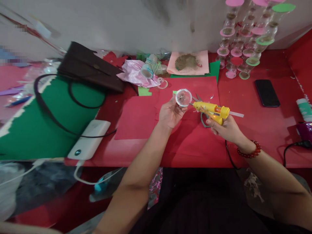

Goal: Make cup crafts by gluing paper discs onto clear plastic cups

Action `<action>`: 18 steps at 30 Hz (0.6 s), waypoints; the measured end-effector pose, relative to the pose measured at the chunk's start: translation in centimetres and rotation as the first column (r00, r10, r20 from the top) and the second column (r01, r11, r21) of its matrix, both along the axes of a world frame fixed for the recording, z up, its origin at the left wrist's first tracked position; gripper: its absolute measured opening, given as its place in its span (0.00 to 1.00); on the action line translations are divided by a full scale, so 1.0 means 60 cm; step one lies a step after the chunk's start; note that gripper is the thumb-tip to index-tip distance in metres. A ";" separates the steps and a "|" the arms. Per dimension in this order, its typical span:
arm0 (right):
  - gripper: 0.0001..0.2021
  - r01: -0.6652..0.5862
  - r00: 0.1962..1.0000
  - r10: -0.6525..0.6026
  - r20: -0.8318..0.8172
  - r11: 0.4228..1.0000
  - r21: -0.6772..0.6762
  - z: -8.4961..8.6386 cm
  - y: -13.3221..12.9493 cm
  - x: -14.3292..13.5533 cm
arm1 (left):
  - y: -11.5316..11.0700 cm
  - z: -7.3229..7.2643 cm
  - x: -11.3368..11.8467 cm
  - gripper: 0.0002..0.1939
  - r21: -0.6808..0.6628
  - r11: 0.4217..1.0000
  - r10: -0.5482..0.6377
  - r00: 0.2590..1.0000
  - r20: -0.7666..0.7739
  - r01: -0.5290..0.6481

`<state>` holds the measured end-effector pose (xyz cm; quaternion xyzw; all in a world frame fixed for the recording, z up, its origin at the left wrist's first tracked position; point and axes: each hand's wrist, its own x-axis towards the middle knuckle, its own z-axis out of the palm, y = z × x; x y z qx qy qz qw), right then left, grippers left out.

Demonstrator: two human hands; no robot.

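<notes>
Head view: left hand (170, 113) is clamped on a small clear plastic cup (183, 97), fingers wrapped round its side, open mouth turned toward the camera, held just above the red tabletop (243, 107). Right hand (225, 128) is closed around the grip of a yellow glue gun (211, 110); nozzle points left and sits right at the cup rim, can't tell if it touches. Clear glue stick pokes out the rear of the gun. Red bead bracelet (250, 150) on the right wrist. Scissors (201, 112) lie on the red paper (170, 120) under the gun, mostly hidden. Behind the hands: stack of plastic cups (154, 67) lying on its side on pink wrapping, peach paper with a brownish pile (187, 61). Back right: cluster of stacked clear cups with pink and green discs (246, 42) against the wall. Black phone (267, 93) lies flat, well right of the gun. Left: green sheet (31, 126), dark bag (90, 66), white power bank (89, 139) with black cable.
</notes>
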<state>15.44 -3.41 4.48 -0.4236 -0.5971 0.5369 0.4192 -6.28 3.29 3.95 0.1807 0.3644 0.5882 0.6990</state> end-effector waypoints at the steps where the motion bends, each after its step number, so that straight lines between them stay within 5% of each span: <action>1: 0.23 0.008 1.000 -0.008 -0.001 1.000 0.000 0.000 0.000 0.000 | 0.000 -0.001 -0.001 0.13 0.000 1.000 0.002 1.000 0.000 -0.002; 18: 0.23 0.007 1.000 -0.007 0.026 1.000 -0.015 -0.009 -0.004 0.000 | 0.003 -0.016 -0.004 0.10 -0.007 1.000 0.023 1.000 0.019 -0.023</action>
